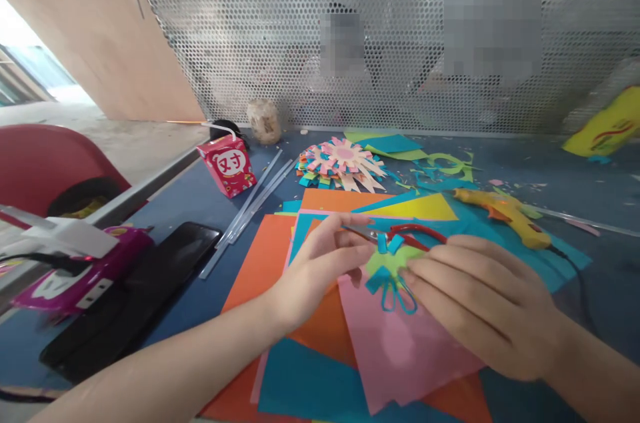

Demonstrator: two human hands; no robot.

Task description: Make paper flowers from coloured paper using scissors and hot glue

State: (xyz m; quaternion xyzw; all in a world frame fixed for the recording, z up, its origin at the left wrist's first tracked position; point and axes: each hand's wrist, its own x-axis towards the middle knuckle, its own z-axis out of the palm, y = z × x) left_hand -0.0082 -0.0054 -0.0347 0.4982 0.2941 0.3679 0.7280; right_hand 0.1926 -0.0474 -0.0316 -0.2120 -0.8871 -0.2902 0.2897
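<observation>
Between my two hands is a small paper flower [395,263], a light green disc with blue strips, some of them looped, around its edge. My left hand [333,253] pinches its left side with thumb and fingers. On the opposite side, the fingers of my right hand [480,296] close on the flower's edge. Behind the flower lie red-handled scissors [420,231], partly hidden by it and by my hands. Pink paper [400,349] lies below my hands, over orange and blue sheets [310,376].
Finished-looking paper rosettes [343,159] are stacked at the back. A yellow glue gun [510,213] lies right, among green scraps [455,166]. Clear glue sticks [250,209], a red drink carton [230,166], a black phone [135,296] and a purple power strip [95,269] stand left.
</observation>
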